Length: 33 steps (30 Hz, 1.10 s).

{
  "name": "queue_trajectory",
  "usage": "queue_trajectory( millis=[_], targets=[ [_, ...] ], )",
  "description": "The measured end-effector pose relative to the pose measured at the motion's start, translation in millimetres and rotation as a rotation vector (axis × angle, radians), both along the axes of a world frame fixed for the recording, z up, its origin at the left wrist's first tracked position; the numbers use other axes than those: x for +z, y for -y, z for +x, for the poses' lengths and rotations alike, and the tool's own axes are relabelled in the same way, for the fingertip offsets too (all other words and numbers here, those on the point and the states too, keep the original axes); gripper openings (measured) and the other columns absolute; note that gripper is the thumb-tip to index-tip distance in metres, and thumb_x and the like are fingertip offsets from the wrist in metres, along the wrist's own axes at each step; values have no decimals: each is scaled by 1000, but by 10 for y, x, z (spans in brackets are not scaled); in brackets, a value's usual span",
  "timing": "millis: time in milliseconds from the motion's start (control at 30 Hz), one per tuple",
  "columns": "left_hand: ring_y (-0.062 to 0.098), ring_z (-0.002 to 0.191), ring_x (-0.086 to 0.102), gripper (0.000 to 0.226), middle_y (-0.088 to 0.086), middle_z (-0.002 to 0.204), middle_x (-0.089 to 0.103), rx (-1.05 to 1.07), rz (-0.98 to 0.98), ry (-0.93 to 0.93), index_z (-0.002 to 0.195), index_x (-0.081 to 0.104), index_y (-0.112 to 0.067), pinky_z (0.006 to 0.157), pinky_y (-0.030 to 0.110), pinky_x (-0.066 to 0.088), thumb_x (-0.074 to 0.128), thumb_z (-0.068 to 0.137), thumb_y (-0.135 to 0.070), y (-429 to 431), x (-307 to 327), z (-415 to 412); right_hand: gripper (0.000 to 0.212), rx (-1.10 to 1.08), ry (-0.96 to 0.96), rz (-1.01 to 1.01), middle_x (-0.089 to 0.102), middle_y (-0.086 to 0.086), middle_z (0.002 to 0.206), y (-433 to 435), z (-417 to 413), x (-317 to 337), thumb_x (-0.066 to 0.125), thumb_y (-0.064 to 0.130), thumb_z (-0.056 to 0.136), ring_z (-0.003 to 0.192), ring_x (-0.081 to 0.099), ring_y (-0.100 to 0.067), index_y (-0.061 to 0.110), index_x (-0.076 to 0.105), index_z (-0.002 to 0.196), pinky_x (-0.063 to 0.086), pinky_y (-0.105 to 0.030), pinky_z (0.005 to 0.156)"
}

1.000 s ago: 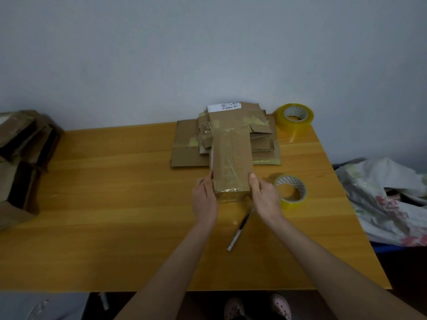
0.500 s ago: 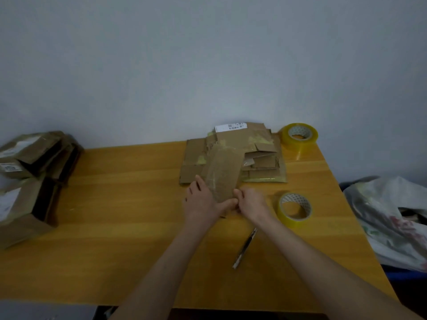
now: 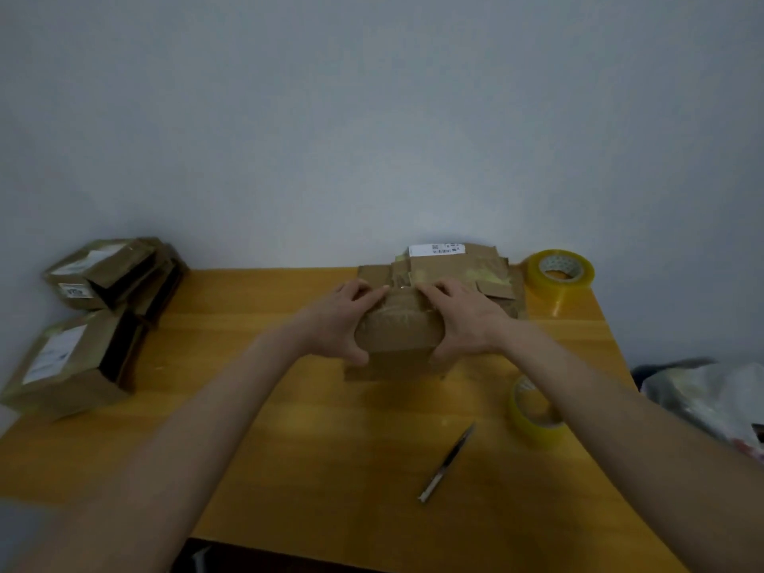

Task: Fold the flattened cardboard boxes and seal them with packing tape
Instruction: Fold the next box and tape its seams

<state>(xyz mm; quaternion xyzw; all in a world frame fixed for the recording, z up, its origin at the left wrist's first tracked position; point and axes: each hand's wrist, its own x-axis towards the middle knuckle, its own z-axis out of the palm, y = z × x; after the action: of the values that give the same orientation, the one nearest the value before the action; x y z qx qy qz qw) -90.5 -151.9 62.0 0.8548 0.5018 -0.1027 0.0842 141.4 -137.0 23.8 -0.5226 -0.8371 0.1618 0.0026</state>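
Head view

The cardboard box (image 3: 399,337) sits at centre frame on the wooden table (image 3: 289,428), its far side against the stack of flattened boxes (image 3: 492,279). The left hand (image 3: 345,320) grips the box's left end: fingers curled over the top edge, thumb pressed against the near face. The right hand (image 3: 465,320) grips the right end in mirror fashion, fingers over the top, thumb low on the near face. Pale tape strips show on the box top between the two hands.

The stack lies at the table's far edge, right of centre, with a white printed label (image 3: 434,249) on its topmost piece. The large tape roll (image 3: 560,275) stands at the upper right of the table, just beside the stack. The second tape roll (image 3: 533,415) lies right of centre, partly covered by the right forearm. A slim tool (image 3: 446,463) lies flat at lower centre, well apart from the box; its type cannot be told.

Assembled boxes (image 3: 82,357) with white labels are piled at the left edge of the frame. A crumpled plastic bag (image 3: 703,390) sits off the table at the right edge
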Motion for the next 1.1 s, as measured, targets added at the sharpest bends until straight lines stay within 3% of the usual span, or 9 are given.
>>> queue_trajectory(
  millis=[100, 200, 300, 367, 433, 500, 700, 1000, 1100],
  targets=[
    [27, 129, 38, 72, 9, 144, 33, 89, 262, 186, 146, 34, -16, 102, 38, 41, 64, 81, -17, 14, 22, -54, 111, -202, -177, -57, 33, -9, 137, 6, -144, -24, 76, 65, 62, 123, 40, -30, 28, 17, 149, 44, -44, 99],
    [21, 100, 55, 48, 9, 121, 52, 449, 658, 542, 132, 52, -11, 77, 29, 46, 61, 85, -9, 163, -122, 68, 109, -441, -292, -95, 33, -14, 139, 74, -305, -139, 70, 73, 62, 126, 38, -35, 28, 20, 147, 44, -49, 98],
    [22, 105, 55, 51, 11, 128, 51, 862, 372, 799, 138, 41, -9, 82, 32, 48, 58, 93, -24, 258, -376, 306, 104, -577, -342, -155, 27, -14, 145, 134, -436, -188, 63, 77, 67, 131, 34, -37, 25, 21, 148, 40, -47, 98],
    [25, 121, 50, 60, 9, 139, 46, 972, 6, 1004, 145, 35, -12, 96, 37, 46, 55, 94, -39, 286, -542, 417, 102, -596, -403, -226, 28, -15, 143, 134, -538, -232, 55, 80, 71, 130, 35, -38, 24, 22, 148, 40, -47, 98],
    [22, 117, 51, 55, 4, 138, 49, 969, -145, 1132, 143, 39, -19, 93, 37, 48, 50, 95, -45, 298, -631, 461, 93, -555, -465, -279, 31, -14, 140, 102, -620, -322, 51, 78, 76, 125, 42, -37, 24, 24, 147, 43, -46, 97],
    [17, 111, 53, 48, -2, 133, 51, 925, -134, 1167, 141, 39, -21, 86, 32, 48, 48, 98, -39, 279, -692, 420, 84, -514, -511, -304, 34, -12, 138, 99, -669, -415, 51, 73, 81, 118, 49, -34, 26, 28, 146, 46, -42, 93],
    [21, 126, 48, 58, 2, 146, 42, 780, -132, 1139, 152, 23, -19, 102, 41, 46, 47, 99, -19, 45, -907, 83, 81, -550, -563, -179, 46, -5, 136, 51, -823, -495, 64, 62, 79, 120, 49, -25, 27, 33, 145, 46, -40, 96],
    [20, 135, 40, 60, 3, 152, 34, 682, -274, 1231, 152, 22, -18, 110, 45, 37, 50, 98, -19, -217, -1088, -210, 52, -717, -508, 47, 50, -1, 127, 122, -1063, -499, 62, 45, 88, 110, 55, -20, 31, 50, 136, 47, -32, 87],
    [21, 139, 34, 62, 6, 155, 28, 637, -219, 1139, 152, 18, -15, 113, 43, 32, 50, 98, -18, -219, -1097, -255, 45, -722, -536, 51, 52, 0, 129, 149, -1086, -518, 58, 35, 93, 111, 56, -18, 28, 50, 137, 48, -32, 89]
  ],
)
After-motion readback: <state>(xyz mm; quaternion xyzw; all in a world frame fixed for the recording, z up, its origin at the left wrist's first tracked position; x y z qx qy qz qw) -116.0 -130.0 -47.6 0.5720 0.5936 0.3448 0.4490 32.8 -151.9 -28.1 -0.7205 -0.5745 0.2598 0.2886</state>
